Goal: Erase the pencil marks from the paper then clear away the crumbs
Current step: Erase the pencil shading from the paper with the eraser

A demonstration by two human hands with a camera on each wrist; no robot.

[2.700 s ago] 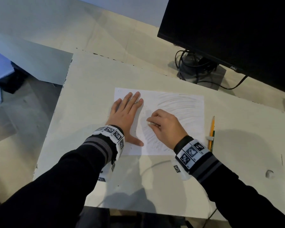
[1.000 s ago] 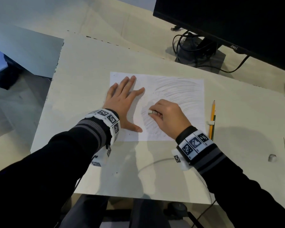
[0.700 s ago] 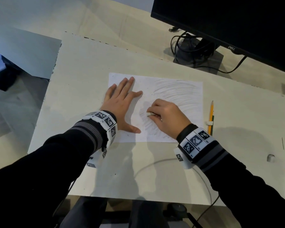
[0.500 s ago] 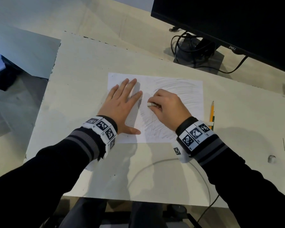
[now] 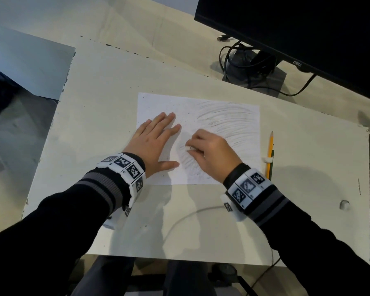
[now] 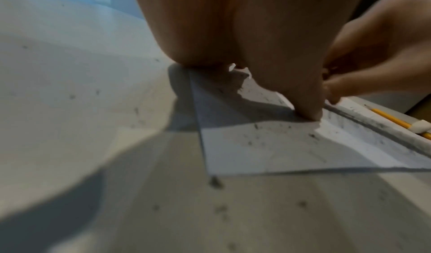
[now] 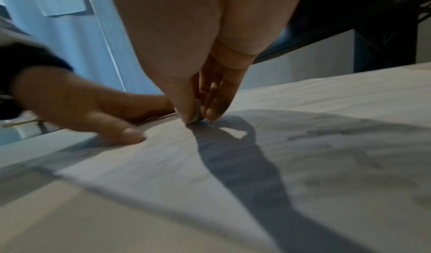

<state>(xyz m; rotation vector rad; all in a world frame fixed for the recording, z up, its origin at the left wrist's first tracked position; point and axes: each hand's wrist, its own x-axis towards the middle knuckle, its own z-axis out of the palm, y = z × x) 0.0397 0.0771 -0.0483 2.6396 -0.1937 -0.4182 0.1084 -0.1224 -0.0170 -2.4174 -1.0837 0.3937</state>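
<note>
A white sheet of paper [image 5: 222, 116] lies on the desk, its right and lower middle covered in grey pencil strokes [image 5: 229, 122]. My left hand [image 5: 156, 142] lies flat with straight fingers on the sheet's left half, thumb out to the right. My right hand [image 5: 209, 154] pinches a small white eraser [image 5: 189, 148] between thumb and fingers and presses it on the paper beside the left hand. In the right wrist view the eraser [image 7: 197, 112] touches the paper [image 7: 303, 128] at its lower edge. Dark crumbs [image 6: 256, 126] dot the sheet [image 6: 268, 152] in the left wrist view.
A yellow pencil [image 5: 270, 154] with a small white piece [image 5: 267, 160] beside it lies just right of the sheet. A black monitor [image 5: 297, 28] and its cabled stand [image 5: 254, 67] stand at the back right. A white cable [image 5: 179, 223] curves across the near desk. Crumbs [image 6: 215, 182] lie on the desk.
My right hand has rubbed the eraser back and forth over the middle of the sheet, up toward the left fingers and now slightly back down. The left hand has stayed flat on the paper.
</note>
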